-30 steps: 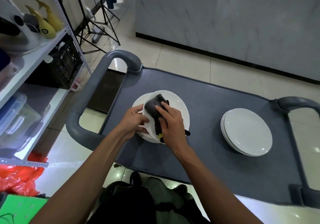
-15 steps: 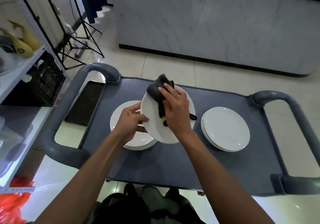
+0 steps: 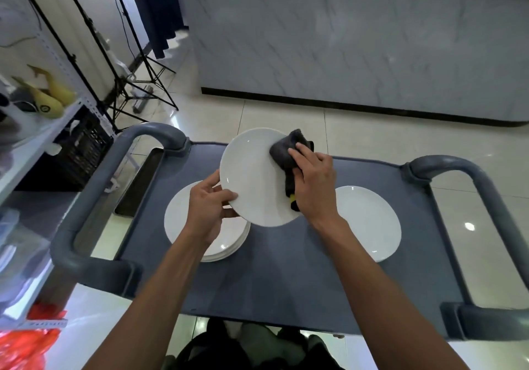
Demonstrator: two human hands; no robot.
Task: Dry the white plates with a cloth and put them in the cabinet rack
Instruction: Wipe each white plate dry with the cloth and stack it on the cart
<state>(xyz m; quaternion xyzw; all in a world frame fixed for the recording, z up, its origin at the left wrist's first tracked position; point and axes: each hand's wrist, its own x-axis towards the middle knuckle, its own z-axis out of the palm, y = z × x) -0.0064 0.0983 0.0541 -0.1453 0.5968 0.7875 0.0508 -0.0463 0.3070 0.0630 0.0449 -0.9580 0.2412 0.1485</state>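
Here's the cart [image 3: 274, 278], a grey flat top with looped grey handles at both ends, serving as the worktop, and everything hangs off it. Above its middle a white plate [image 3: 252, 178] is held tilted, clear of the top. The left hand [image 3: 207, 209] grips the plate's near-left rim, fingers [image 3: 226, 196] curled over the edge, thumb on the face. The right hand [image 3: 313, 186] presses a dark cloth [image 3: 286, 152] against the plate's right side, fingers laid flat on the cloth with the cloth bunched beneath them; a small yellow tag shows at the cloth's lower end. On the cart's left half, under the lifted plate, sits a stack [image 3: 183, 226] of white plates, partly hidden by the left hand. On the cart's right half lies another white stack [image 3: 369, 223], just beside the right wrist. A long dark slot [image 3: 140, 183] runs along the cart's left edge by the handle. Beyond the cart's far side, pale glossy floor tiles [image 3: 357, 126] meet a grey marble-look counter front [image 3: 357, 43] with a black base strip. Off the cart's far-left corner stand black tripod legs [image 3: 137, 86] and a dark curtain [image 3: 156, 11]. Left of the cart, a white shelf unit [image 3: 37, 135] carries yellow objects [image 3: 48, 97] and a black crate [image 3: 83, 146]; something orange [image 3: 25, 344] lies at its foot.
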